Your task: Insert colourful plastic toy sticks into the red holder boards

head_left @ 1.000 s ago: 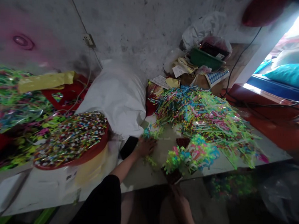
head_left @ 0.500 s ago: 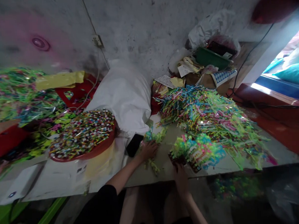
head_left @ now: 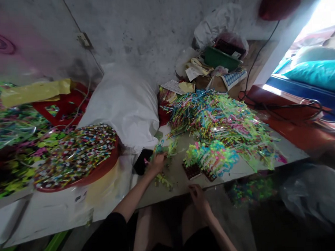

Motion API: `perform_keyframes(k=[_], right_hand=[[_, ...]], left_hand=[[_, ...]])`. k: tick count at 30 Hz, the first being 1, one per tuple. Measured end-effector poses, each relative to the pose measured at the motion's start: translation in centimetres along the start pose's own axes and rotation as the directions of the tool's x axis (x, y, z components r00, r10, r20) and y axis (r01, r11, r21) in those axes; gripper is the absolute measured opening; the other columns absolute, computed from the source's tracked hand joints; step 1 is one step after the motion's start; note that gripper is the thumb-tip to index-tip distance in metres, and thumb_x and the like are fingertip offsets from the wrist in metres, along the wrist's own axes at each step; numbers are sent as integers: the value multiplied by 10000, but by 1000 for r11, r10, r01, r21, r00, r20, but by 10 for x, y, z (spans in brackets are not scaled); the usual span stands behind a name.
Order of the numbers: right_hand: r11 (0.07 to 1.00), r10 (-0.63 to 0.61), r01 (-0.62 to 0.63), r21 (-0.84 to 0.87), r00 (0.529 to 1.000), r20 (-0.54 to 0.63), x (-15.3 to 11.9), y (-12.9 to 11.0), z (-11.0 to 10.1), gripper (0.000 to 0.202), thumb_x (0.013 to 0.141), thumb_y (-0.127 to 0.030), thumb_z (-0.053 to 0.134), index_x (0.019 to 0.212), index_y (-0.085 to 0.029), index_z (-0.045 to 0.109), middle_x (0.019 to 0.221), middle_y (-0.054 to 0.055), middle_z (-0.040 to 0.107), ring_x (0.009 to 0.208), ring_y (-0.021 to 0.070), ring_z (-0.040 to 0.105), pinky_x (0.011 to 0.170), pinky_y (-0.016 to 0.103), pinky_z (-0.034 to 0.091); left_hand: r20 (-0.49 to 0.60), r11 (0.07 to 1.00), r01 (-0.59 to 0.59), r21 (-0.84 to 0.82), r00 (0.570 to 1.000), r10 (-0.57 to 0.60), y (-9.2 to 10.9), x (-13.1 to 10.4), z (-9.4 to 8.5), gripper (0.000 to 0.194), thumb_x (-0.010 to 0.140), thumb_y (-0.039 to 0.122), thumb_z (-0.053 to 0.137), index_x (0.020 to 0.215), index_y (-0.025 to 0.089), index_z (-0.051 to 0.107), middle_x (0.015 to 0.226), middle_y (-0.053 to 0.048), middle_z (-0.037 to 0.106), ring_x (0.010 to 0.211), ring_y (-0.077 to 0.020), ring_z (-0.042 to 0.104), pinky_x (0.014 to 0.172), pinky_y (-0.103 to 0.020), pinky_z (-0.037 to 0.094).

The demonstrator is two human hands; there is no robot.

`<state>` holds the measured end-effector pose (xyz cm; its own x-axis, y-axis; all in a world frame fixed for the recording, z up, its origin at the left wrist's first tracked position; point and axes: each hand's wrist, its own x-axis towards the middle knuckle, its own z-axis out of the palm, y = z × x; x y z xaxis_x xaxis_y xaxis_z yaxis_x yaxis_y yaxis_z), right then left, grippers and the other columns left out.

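My left hand (head_left: 158,163) is among a small heap of bright plastic pieces (head_left: 172,147), just right of a black phone (head_left: 143,161). Its fingers are bent down and closed on some of the pieces; their exact shape is too small to make out. My right hand (head_left: 199,198) hovers at the table's front edge with loosely curled fingers slightly apart, and nothing shows in it. Just beyond it lies a dark red perforated tray (head_left: 191,171). Many colourful plastic pieces (head_left: 216,158) stand packed in rows on a similar tray to the right.
A large pile of thin colourful strips (head_left: 224,116) covers the table's right side. Left of a white sack (head_left: 125,105) stands a red basin (head_left: 103,173) full of small beaded sticks. Papers and a green bin (head_left: 221,58) are at the back; a clear plastic bag (head_left: 315,193) sits low right.
My right hand has drawn back from the dark red tray towards the table edge. My left hand stays at the small heap, its fingers more bent. The view has turned right.
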<state>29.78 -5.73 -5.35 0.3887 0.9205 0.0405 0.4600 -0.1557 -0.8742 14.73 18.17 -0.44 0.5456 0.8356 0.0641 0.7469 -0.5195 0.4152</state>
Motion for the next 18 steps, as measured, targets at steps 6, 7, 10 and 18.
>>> perform_keyframes(k=[6, 7, 10, 18], right_hand=[[999, 17, -18, 35, 1000, 7, -7, -12, -2, 234, 836, -297, 435, 897, -182, 629, 941, 74, 671, 918, 189, 617, 836, 296, 470], [999, 23, -24, 41, 1000, 11, -8, -17, -2, 232, 835, -297, 442, 900, -182, 632, 945, 73, 674, 917, 189, 618, 834, 297, 469], [995, 45, -49, 86, 998, 46, -8, -37, -1, 238, 835, -330, 475, 940, -179, 626, 924, 57, 675, 795, 169, 631, 764, 284, 486], [916, 62, -53, 399, 998, -10, 5, -84, -9, 438, 814, -525, 504, 1067, -171, 548, 833, 42, 648, 583, 118, 588, 520, 228, 467]], left_hand=[[-193, 985, 97, -146, 973, -124, 12, -6, -19, 242, 856, 284, 498, 1042, 222, 640, 1006, -35, 684, 997, -209, 579, 933, -354, 396], [-233, 977, 123, -175, 959, -162, 15, -10, -23, 277, 877, 307, 461, 1082, 204, 617, 1014, -46, 678, 971, -201, 590, 894, -336, 423], [-339, 952, 151, -268, 910, -240, 29, -30, -31, 342, 909, 363, 389, 1120, 163, 569, 1017, -67, 661, 947, -189, 601, 852, -313, 452], [-426, 853, -266, -450, 903, 56, 96, -114, 3, 239, 853, 391, 524, 982, 204, 594, 943, -45, 667, 886, -184, 627, 800, -330, 505]])
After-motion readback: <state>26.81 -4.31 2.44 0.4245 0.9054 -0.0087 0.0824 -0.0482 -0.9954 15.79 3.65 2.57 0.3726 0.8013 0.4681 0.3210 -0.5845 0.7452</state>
